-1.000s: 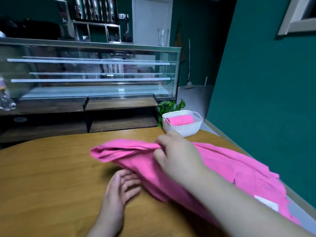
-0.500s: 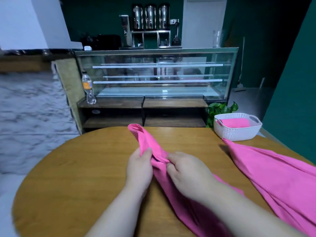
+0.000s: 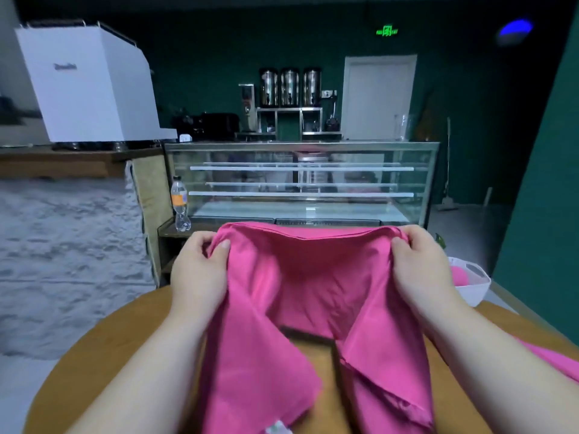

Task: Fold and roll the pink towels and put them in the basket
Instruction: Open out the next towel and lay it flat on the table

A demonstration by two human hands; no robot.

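The left hand [image 3: 200, 270] and right hand [image 3: 421, 267] each pinch 1 top corner of the pink towel [image 3: 308, 296], lifted and ready for the first fold, so next it probably must be laid flat on the table [image 3: 103, 352].

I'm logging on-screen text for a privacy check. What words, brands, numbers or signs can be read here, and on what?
Nothing reads clearly enough to quote.
On the green exit sign above the door: pictogram and small letters, too blurred.
On the white machine: dark brand word on its side, blurred.
On the plastic bottle: orange label, print too small.
On the pink towel: white tag at its lower edge, unreadable.
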